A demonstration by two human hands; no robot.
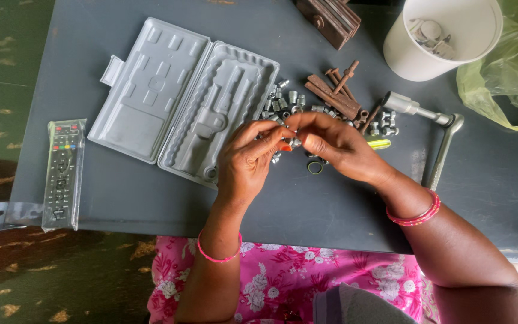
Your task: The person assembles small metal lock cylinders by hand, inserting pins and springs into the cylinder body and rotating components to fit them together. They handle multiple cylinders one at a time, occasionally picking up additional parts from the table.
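My left hand (248, 161) and my right hand (336, 146) meet over the grey table (121, 198), fingertips pinched together on a small metal socket (295, 142) between them. Just beyond the fingers lies a scatter of several small silver sockets (283, 99). An open grey plastic tool case (184, 102) with empty moulded slots lies left of my hands. A small dark ring (315, 167) rests under my right hand.
Rusty metal pieces (337, 93) and a ratchet wrench (427, 114) lie right of the sockets. A white bucket (445, 39) holding metal parts stands at the back right beside a green plastic bag (511, 72). A wrapped remote control (62, 174) lies at the left edge.
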